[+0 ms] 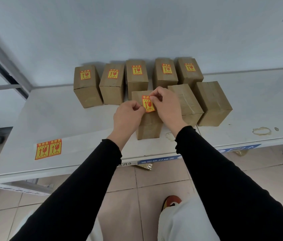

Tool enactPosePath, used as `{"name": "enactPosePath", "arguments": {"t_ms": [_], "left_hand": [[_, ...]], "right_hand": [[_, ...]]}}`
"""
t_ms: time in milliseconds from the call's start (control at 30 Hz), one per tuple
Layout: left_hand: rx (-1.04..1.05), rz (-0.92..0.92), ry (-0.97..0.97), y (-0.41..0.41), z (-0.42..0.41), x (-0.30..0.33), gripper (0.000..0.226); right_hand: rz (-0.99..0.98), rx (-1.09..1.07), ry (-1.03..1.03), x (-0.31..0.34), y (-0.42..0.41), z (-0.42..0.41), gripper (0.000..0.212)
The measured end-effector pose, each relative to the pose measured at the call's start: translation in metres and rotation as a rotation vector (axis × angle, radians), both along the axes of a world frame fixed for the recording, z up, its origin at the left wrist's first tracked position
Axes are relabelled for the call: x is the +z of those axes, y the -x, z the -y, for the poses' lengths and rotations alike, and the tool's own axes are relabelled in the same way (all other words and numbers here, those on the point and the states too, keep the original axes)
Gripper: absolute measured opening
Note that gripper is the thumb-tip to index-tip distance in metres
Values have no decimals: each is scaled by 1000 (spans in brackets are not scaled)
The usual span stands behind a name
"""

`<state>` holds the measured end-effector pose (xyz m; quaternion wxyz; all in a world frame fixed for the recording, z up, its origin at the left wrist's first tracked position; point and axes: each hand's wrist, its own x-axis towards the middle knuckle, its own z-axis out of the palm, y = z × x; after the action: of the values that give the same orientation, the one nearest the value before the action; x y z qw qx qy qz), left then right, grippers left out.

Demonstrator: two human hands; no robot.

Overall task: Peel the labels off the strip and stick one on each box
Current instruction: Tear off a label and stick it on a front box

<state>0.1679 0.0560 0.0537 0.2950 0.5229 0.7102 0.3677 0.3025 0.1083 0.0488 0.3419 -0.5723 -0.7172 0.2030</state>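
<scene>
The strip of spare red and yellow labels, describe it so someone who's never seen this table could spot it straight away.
Start at the white table holding the brown cardboard boxes. Go to its near left corner, well apart from the boxes and both hands. There the strip of two red and yellow labels lies flat on the tabletop, the only labels not on or over a box.

**Label held over the front box**

Both hands pinch one red-and-yellow label [148, 103] above the top of the front box [148, 126] — the left hand [127, 115] at its lower left edge, the right hand [166, 105] at its upper edge. Five labelled boxes [137, 79] stand in a row behind; two unlabelled boxes [213, 103] sit to the right. A strip [48, 149] with two labels lies on the white table [67, 119] — well to the left
</scene>
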Motion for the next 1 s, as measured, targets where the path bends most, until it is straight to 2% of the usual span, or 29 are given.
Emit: {"name": "enactPosePath", "arguments": {"t_ms": [200, 667, 833, 933, 1000], "left_hand": [[2, -15, -27, 0, 0, -3, 23], [-49, -199, -75, 2, -6, -11, 27], [-68, -182, -105, 5, -4, -11, 26], [-86, -166, -148, 7, -1, -8, 18], [-112, -165, -154, 8, 0, -7, 20]], "right_hand": [[29, -8, 7, -1, 3, 2, 6], [56, -43, 2, -3, 10, 3, 5], [37, -42, 27, -2, 9, 2, 3], [45, -6, 49, 0, 4, 2, 10], [53, 37, 69, 5, -1, 2, 18]]}}
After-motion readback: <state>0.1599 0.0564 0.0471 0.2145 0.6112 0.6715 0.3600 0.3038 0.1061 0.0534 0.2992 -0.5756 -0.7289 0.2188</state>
